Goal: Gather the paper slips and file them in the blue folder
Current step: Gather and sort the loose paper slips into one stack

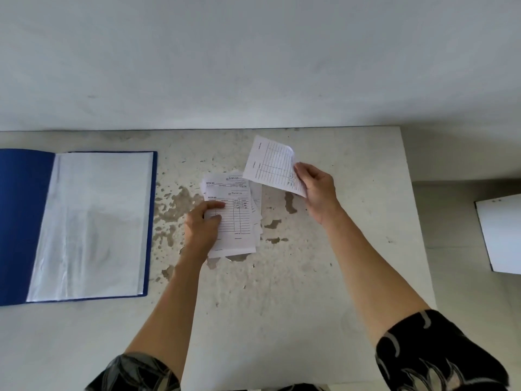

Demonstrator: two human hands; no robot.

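A blue folder (19,221) lies open at the table's left, its clear plastic sleeves (93,221) facing up. Near the table's middle, my left hand (201,225) grips a stack of white printed paper slips (235,218) by its left edge, thumb on top. To the upper right of the stack, my right hand (318,190) pinches a single paper slip (270,165) by its right edge and holds it lifted and tilted above the table.
The white table (282,292) has patches of peeled paint around the stack. Its right edge runs down at the right side. A white board or box (500,232) sits lower, beyond that edge. A pale wall stands behind the table.
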